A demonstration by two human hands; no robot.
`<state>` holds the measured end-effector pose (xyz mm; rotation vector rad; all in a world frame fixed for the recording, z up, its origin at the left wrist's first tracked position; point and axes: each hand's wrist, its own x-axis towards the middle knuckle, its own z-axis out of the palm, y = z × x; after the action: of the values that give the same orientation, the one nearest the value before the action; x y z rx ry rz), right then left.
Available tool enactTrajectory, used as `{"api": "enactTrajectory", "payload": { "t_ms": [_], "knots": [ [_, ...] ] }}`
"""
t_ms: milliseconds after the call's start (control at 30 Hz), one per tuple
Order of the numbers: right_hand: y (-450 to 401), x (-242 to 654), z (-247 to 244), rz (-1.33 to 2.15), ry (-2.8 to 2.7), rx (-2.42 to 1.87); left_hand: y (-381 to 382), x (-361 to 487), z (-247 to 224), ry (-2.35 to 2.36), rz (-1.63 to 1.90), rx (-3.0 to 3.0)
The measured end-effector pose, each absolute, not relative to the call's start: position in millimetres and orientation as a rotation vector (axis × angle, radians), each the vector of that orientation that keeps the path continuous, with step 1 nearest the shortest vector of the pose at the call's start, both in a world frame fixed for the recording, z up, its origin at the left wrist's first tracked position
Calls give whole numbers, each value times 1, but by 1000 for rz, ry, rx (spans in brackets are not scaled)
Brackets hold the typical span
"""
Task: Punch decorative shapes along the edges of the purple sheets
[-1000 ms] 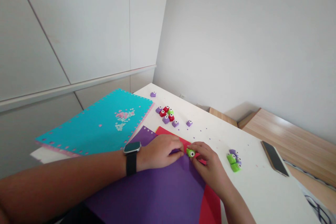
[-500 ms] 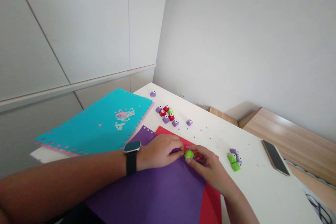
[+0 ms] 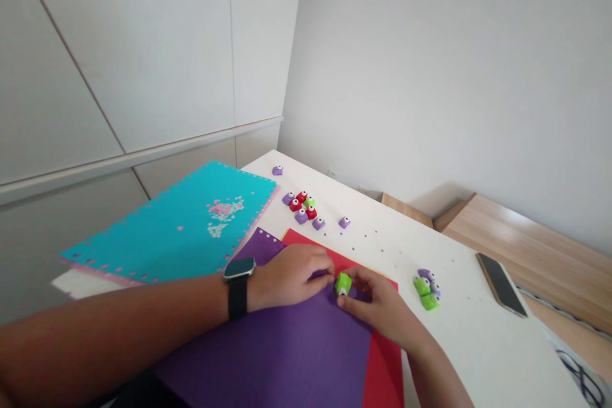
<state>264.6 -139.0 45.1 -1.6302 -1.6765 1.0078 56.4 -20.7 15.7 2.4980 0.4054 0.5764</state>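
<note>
A small green craft paper punch (image 3: pixel 343 284) with a round white eye sits pinched in the fingers of my right hand (image 3: pixel 380 309), on the edge of a purple paper sheet (image 3: pixel 268 347). My left hand (image 3: pixel 291 277), with a black smartwatch on the wrist, lies on that sheet and holds it, its fingertips touching or almost touching the punch. A red paper sheet (image 3: pixel 306 242) lies under the purple one and shows past its edge. The punch's underside is hidden by my fingers.
A teal sheet (image 3: pixel 162 229) with punched edges and pink and pale confetti lies left on the white table (image 3: pixel 473 344). Several purple, red and green punches (image 3: pixel 301 207) stand beyond my hands, others (image 3: pixel 427 290) to the right, beside a phone (image 3: pixel 501 285).
The green punch has turned in my fingers and sits slightly lower and further left. My right hand has shifted left with it. The view has drifted slightly.
</note>
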Motion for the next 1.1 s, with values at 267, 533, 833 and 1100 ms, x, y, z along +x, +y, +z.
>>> {"api": "enactTrajectory", "payload": {
  "t_ms": [267, 533, 833, 1100],
  "knots": [
    [-139, 267, 39, 1027, -1667, -1602, -21, 56, 18, 411, 554, 2501],
    [-137, 267, 32, 1091, -1634, -1470, -20, 57, 16, 421, 559, 2489],
    [-138, 260, 33, 1033, -1632, -1451, -20, 56, 16, 408, 580, 2482],
    [-138, 257, 30, 984, -1614, -1494, -22, 56, 18, 390, 597, 2474]
  ]
}}
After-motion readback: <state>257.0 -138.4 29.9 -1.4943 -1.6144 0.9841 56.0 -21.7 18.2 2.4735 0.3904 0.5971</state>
